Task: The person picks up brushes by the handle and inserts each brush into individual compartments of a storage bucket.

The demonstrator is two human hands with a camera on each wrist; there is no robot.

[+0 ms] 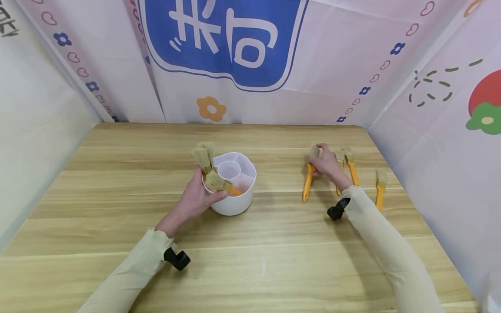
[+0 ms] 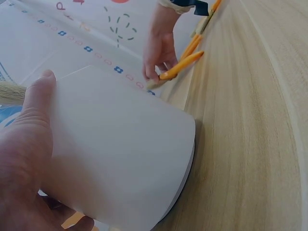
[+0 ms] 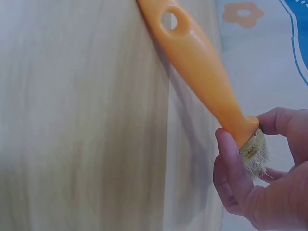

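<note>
My left hand (image 1: 193,195) grips the left side of a white round divided organizer (image 1: 235,205), its thumb against the outer wall in the left wrist view. Paintbrushes with pale bristles stand bristles-up in its left part, one bristle head (image 1: 204,157) at the back and another (image 1: 216,181) leaning by the thumb. Off to the right, my right hand (image 1: 326,164) pinches an orange-handled paintbrush (image 1: 307,186) near its metal band. The right wrist view shows thumb and fingers on either side of that band, with the holed orange handle (image 3: 199,67) pointing away from the hand.
Beside my right hand lie more orange paintbrushes: one partly behind the wrist (image 1: 339,155), one (image 1: 354,173) next to it, one (image 1: 379,195) farther right. The wooden table (image 1: 250,265) meets printed cloth walls (image 1: 313,104) at the back and sides.
</note>
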